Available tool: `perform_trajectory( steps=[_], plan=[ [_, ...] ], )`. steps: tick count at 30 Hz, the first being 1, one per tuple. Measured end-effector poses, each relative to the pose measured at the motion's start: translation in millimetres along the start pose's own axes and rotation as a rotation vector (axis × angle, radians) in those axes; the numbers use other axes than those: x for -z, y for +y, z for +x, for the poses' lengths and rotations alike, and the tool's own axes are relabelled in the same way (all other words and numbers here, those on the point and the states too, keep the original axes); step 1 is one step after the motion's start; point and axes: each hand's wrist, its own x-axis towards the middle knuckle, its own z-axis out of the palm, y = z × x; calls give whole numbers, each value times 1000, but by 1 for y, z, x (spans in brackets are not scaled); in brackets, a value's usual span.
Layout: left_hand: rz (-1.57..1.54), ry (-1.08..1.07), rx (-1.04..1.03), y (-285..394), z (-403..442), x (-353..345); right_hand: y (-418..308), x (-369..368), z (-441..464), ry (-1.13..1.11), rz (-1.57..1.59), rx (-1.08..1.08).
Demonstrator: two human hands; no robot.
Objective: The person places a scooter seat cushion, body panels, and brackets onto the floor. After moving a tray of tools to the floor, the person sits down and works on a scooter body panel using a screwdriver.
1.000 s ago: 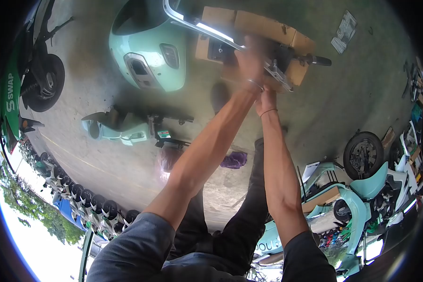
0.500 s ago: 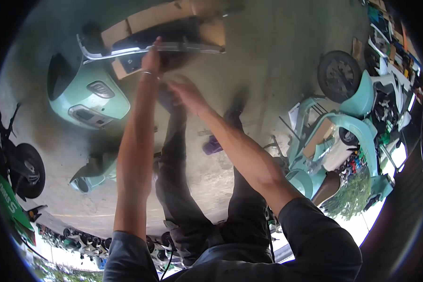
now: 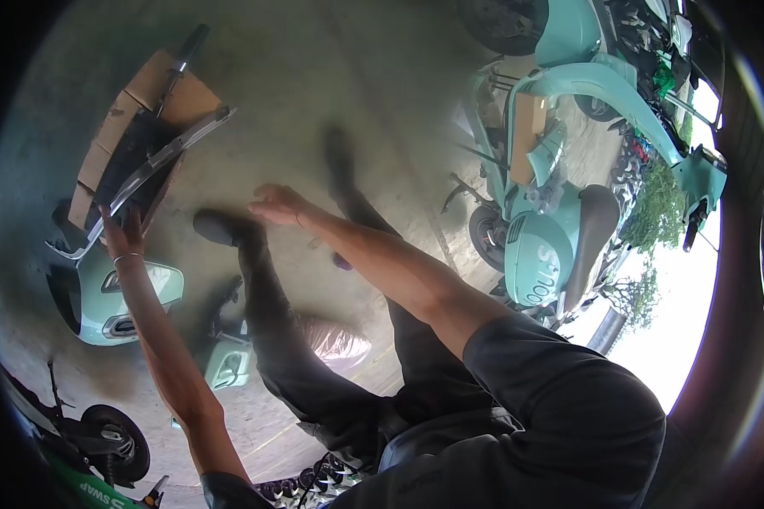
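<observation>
A long silver trim strip [image 3: 174,148] lies slantwise over a black part [image 3: 132,157] on brown cardboard [image 3: 102,161]. The fingers of my left hand [image 3: 126,236] are closed about the strip's lower left portion, partly over the black part. Just below that hand is a mint-green scooter panel [image 3: 157,284] with lamp-like openings. My right hand [image 3: 278,204] hangs in the air above my shoe [image 3: 216,227]; its fingers are loosely bent and apart, with nothing visible in them.
Mint-green scooters [image 3: 543,254] stand on the right, one with a cardboard piece [image 3: 528,127] in its frame. A smaller mint-green part [image 3: 227,365] and a shiny wrapped bundle [image 3: 335,339] lie on the floor near my legs. A wheel [image 3: 115,445] shows at lower left.
My view has turned, so the cardboard, strip and green panel appear farther left and lower. My left hand is now nearer the strip's lower end. My right hand is farther from my left.
</observation>
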Motion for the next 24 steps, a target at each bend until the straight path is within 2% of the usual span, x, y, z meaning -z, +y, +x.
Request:
perform_trajectory(
  steps=[1,2,3,4,5,8,9,10,11,12,13,16,18,19,23,24],
  plan=[
    [50,-18,-26,-2,4,8,17,11,3,28,-163,25],
    [53,14,51,-1,15,20,27,23,0,60,-327,44],
    [173,23,-52,-5,10,25,29,36,-10,81,-310,37],
    [163,146,-75,-4,-17,8,29,50,-22,82,-404,-2],
    [237,180,-166,-11,-38,1,30,63,-30,80,-500,-38],
    [476,407,-413,-42,-85,-13,46,94,-47,121,-560,-73],
    [519,366,-490,-62,-81,3,54,101,-51,129,-547,-72],
    [657,208,-481,-73,-80,21,63,109,-54,126,-534,-78],
    [653,313,-533,-101,-87,26,69,118,-58,124,-523,-82],
    [806,322,-526,-120,-89,39,73,126,-66,135,-511,-74],
    [704,216,-304,-133,-133,15,77,133,-76,129,-516,-51],
    [786,98,-100,-185,-212,-8,80,163,-122,136,-499,-38],
    [892,-15,-48,-216,-247,-10,82,180,-156,135,-474,-33],
    [1235,-268,-377,-250,-216,34,88,190,-174,158,-458,-17],
    [1602,-612,-674,-218,-361,-68,109,227,-245,295,-367,-80],
    [1568,-674,-644,-204,-385,-87,118,233,-261,365,-363,-86]
  ],
)
